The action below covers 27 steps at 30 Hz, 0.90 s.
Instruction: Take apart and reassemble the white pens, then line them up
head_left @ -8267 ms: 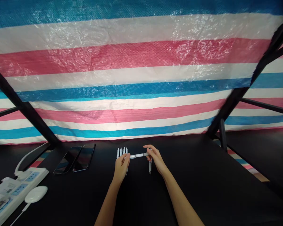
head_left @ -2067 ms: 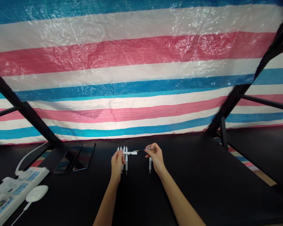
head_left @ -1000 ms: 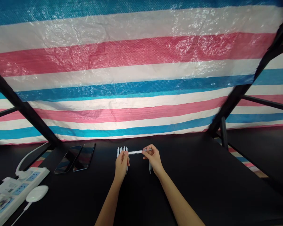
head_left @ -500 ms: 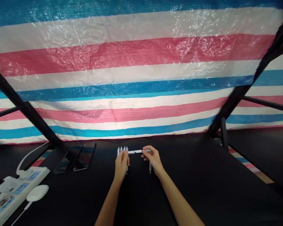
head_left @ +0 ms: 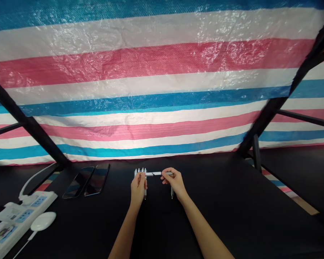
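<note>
A white pen [head_left: 156, 173] lies level between my two hands, just above the black table. My left hand [head_left: 138, 187] pinches its left end between thumb and fingers. The grey end of the pen is in the closed fingers of my right hand [head_left: 175, 181]. Several white pens [head_left: 140, 170] stand out in a row behind my left hand, which covers most of them. Below my right fingers, another pen [head_left: 172, 193] lies with its tip toward me, its upper part hidden by the hand.
Two dark phones [head_left: 79, 182] lie side by side on the black table [head_left: 162, 226] to the left. A white power strip [head_left: 24, 216] with plugs and a round white charger [head_left: 43, 221] sit at the lower left. Striped sheeting [head_left: 162, 90] hangs behind, between black frame bars [head_left: 270, 111].
Both hands and the held pen have shifted very slightly to the left. The grip of each hand looks the same, and the other things have stayed in place.
</note>
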Motion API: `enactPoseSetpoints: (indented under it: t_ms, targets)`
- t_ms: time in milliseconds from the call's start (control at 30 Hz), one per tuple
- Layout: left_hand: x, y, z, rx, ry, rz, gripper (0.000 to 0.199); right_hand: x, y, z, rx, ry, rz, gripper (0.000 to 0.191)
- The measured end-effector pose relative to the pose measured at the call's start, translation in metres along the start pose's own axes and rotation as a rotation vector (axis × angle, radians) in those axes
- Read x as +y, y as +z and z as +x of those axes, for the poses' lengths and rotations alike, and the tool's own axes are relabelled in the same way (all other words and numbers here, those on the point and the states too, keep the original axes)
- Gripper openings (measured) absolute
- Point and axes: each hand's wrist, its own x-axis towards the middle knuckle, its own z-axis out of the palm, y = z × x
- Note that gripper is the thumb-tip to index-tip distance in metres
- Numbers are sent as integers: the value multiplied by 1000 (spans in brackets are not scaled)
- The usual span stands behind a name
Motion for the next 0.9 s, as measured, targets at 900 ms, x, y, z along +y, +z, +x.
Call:
enactPoseSetpoints:
  t_ms: [900]
  targets:
    - [-2,-2,2,-69,-25,-38,42,-1,-2,1,41,-46,14,40]
